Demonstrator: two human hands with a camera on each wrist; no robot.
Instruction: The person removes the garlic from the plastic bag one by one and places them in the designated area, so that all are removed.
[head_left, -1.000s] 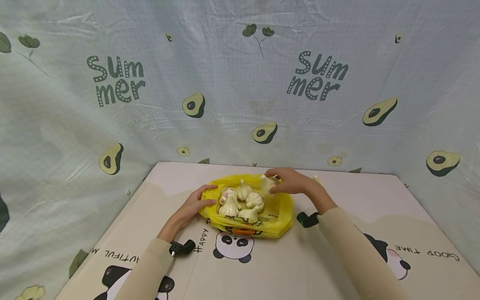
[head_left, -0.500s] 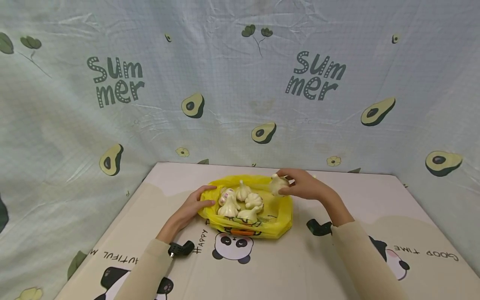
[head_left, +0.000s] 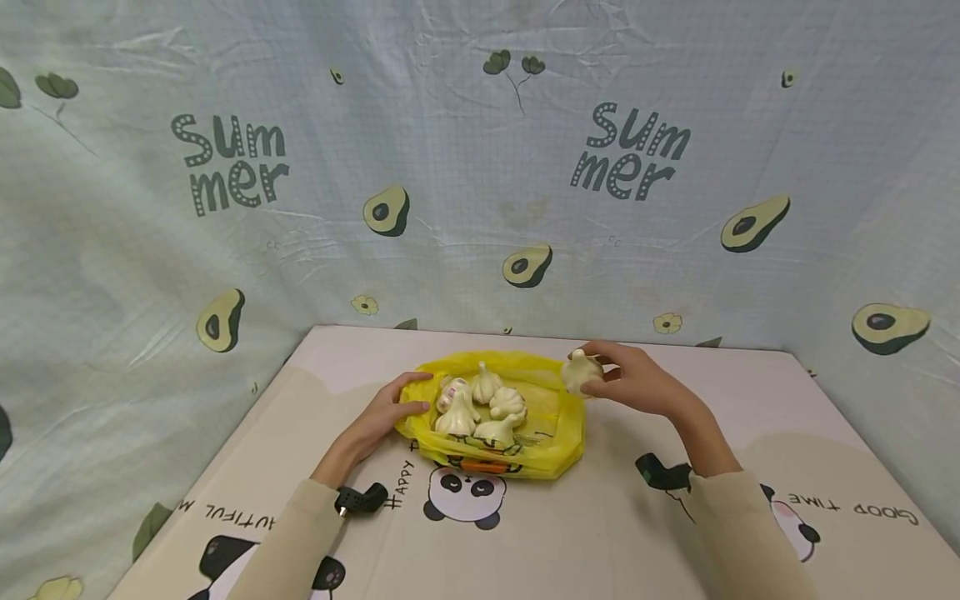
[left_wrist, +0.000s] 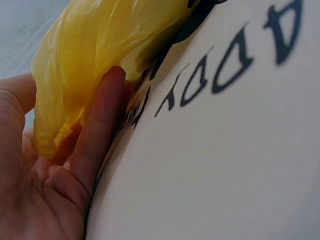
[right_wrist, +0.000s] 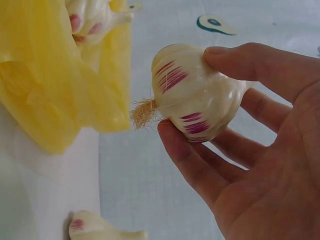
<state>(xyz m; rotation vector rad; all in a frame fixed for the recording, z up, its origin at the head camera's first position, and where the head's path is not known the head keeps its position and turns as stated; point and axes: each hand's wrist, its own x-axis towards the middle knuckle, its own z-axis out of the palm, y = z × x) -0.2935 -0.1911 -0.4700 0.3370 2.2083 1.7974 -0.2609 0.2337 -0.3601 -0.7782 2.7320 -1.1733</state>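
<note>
A yellow plastic bag (head_left: 564,446) lies spread on the table with its mouth facing up. Several white garlic bulbs (head_left: 457,415) sit in its left part. At the bag's left end my left hand (head_left: 386,407) holds the rim, the plastic passing between thumb and fingers (left_wrist: 100,115) in the left wrist view. Just above the bag's right edge, my right hand (head_left: 637,379) grips one garlic bulb (right_wrist: 192,92) between thumb and fingertips. Purple streaks and a tuft of dry roots show on that bulb, its roots pointing toward the bag.
Another garlic bulb (right_wrist: 95,227) lies on the table outside the bag in the right wrist view; in the head view my right hand hides it. The pale panda-print table (head_left: 570,533) ends at a patterned fabric wall (head_left: 450,167) at the back.
My right hand has lifted the garlic bulb from inside the bag and moved it right, to the bag's right edge. The left hand stays at the bag's left end.
</note>
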